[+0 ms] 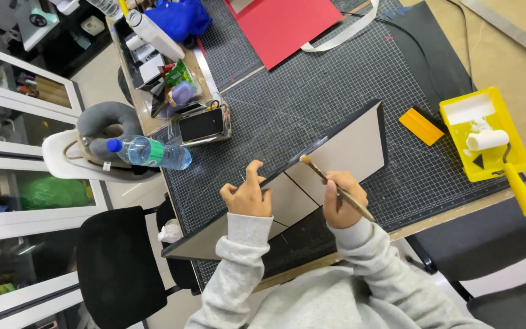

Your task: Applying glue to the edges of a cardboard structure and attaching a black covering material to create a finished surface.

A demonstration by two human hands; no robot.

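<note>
1. Head view: dark gridded cutting mat (312, 91) across the table, red sheet (284, 24) at far edge.
2. Long grey board (354, 146) with black edge, lying slantwise mid-mat.
3. Yellow paint tray (488, 170) with roller (488, 140), right.
4. Left hand (248, 195), fingers spread open, pressing board's edge.
5. Right hand (343, 198), closed around thin brush (336, 187), tip on board.

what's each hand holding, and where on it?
Right hand grips a brush mid-handle. Left hand holds nothing; its fingers press the board edge.
</note>
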